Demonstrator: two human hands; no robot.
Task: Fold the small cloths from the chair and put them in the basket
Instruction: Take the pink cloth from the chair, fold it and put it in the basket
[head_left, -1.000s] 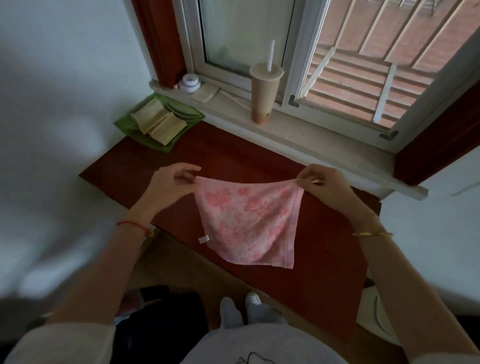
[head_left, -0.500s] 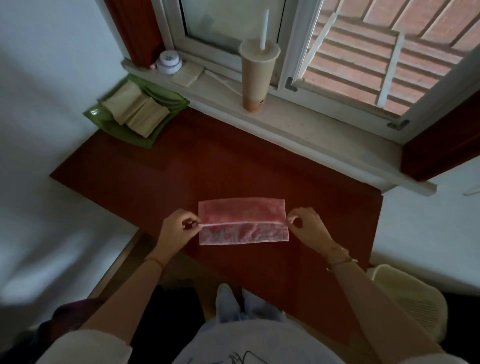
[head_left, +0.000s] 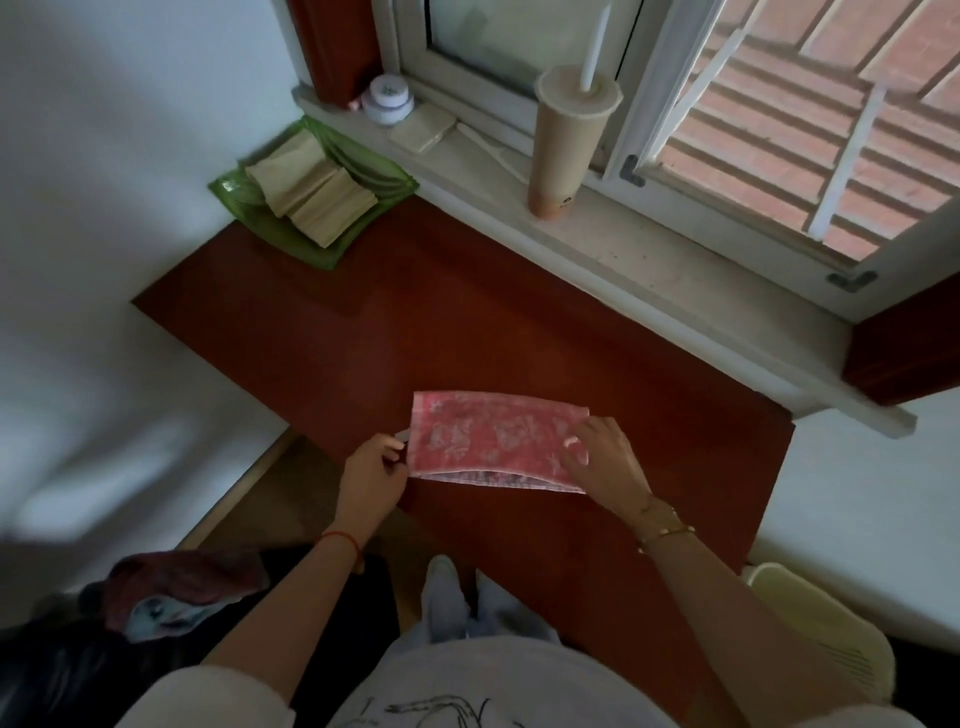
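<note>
A pink flowered cloth (head_left: 493, 439) lies folded in half on the red-brown table (head_left: 415, 338), near its front edge. My left hand (head_left: 371, 480) pinches the cloth's left edge by the small label. My right hand (head_left: 605, 462) covers the right end, with fingers curled over the corner. A green basket (head_left: 244, 195) at the table's back left holds folded beige cloths (head_left: 311, 195). At the lower left, dark red and blue cloths (head_left: 176, 595) lie piled on a dark chair.
On the window sill stand a tall drink cup with a straw (head_left: 563, 140) and a small white jar (head_left: 388, 98). A cream plastic basket (head_left: 826, 644) sits on the floor at the lower right. White walls close in on both sides of the table.
The pink cloth was held spread in the air, then came down onto the table folded in half. Both hands moved down and toward me with it.
</note>
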